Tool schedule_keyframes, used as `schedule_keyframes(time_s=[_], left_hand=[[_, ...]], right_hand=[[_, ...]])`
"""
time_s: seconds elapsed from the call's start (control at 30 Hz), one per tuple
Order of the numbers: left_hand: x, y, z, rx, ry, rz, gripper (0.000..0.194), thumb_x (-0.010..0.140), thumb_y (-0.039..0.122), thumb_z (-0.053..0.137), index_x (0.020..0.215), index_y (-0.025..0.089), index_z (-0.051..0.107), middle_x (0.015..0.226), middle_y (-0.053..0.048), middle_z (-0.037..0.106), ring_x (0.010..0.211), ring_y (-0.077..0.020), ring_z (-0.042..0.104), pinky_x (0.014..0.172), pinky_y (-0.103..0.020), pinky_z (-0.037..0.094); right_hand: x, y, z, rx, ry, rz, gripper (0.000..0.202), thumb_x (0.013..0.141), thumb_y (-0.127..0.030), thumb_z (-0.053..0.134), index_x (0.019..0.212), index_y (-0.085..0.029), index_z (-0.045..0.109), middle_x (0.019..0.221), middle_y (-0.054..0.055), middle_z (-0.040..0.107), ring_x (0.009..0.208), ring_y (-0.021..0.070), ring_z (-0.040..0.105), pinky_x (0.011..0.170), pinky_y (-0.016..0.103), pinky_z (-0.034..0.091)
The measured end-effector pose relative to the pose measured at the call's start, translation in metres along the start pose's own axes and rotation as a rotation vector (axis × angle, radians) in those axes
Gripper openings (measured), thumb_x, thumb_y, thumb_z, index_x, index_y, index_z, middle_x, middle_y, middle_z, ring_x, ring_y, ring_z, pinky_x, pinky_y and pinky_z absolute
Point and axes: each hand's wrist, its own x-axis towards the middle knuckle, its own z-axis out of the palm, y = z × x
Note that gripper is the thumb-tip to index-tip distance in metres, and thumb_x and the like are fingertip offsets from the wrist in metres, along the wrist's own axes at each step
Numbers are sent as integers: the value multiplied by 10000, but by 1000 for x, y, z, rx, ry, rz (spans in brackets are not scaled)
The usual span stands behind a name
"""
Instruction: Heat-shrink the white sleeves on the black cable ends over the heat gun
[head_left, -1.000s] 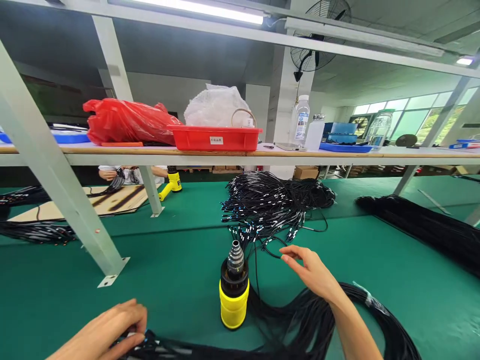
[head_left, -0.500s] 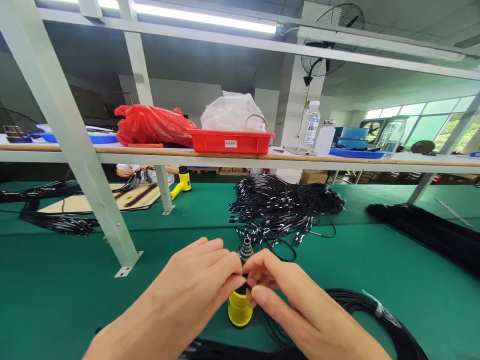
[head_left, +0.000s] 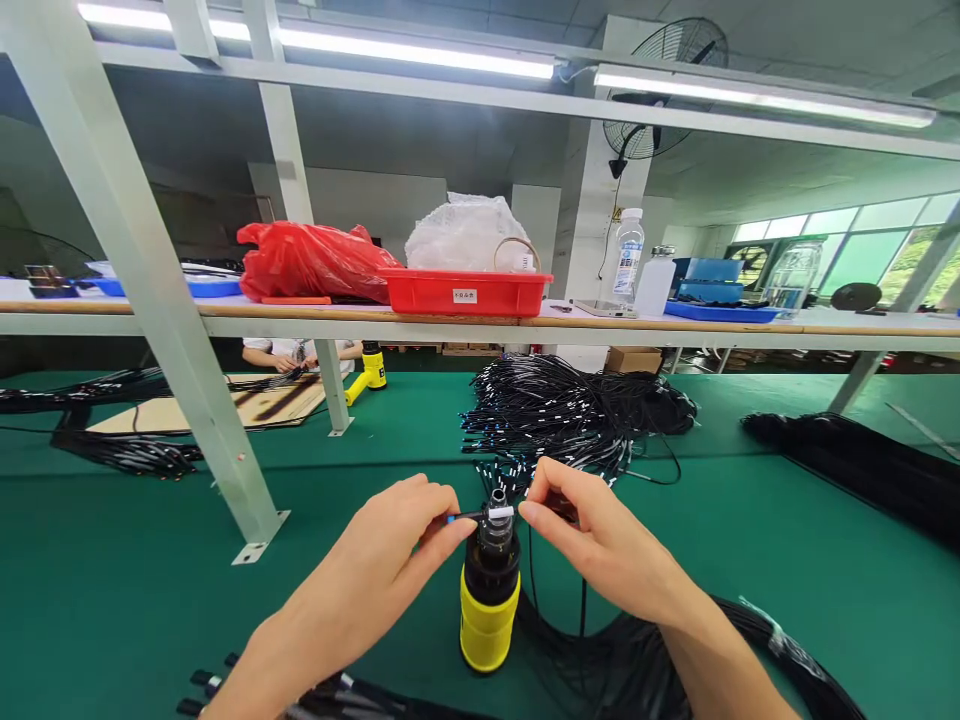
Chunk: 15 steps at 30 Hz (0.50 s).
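Observation:
A thin black cable (head_left: 476, 516) is stretched level between my hands, with a white sleeve (head_left: 500, 512) around it and a blue bit at its left end. My left hand (head_left: 405, 535) pinches the cable near that blue end. On the other side, my right hand (head_left: 600, 535) pinches it just right of the white sleeve, fingers closed. Directly beneath stands a yellow and black heat gun (head_left: 489, 615), its metal nozzle pointing up. The cable crosses in front of the nozzle; whether they touch I cannot tell.
A pile of black cables (head_left: 555, 405) lies behind the heat gun. A coiled bundle (head_left: 750, 620) is at lower right, a black bundle (head_left: 855, 470) farther right. Above runs a shelf (head_left: 337, 318) with a red bin (head_left: 465, 292). A co-worker's hands (head_left: 289, 360) handle cables behind.
Both hands have risen and moved apart, bringing the white sleeve and cable into view at nozzle height. The heat gun's body is now less covered.

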Motion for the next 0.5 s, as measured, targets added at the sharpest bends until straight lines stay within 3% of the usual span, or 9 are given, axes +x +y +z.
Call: schedule_keyframes(time_s=[0.13,0.5], left_hand=[[6,-1,3,-101,31,-57,420,966,506,343,665,217,386,673,47,439,627,-141,423,573,-269,329],[28,-6,22,-310,105,-73,458,985,489,283,630,216,381,593,56,388,574,-137,355,562,-264,269]], right_hand=[[7,2,0,-22,8,16,232,929,-279,515,723,-203,442,641,-71,410,570,96,334,491,238,257],[22,16,1,-116,63,19,236,911,-270,513,695,-203,445,611,-63,444,549,101,370,495,237,268]])
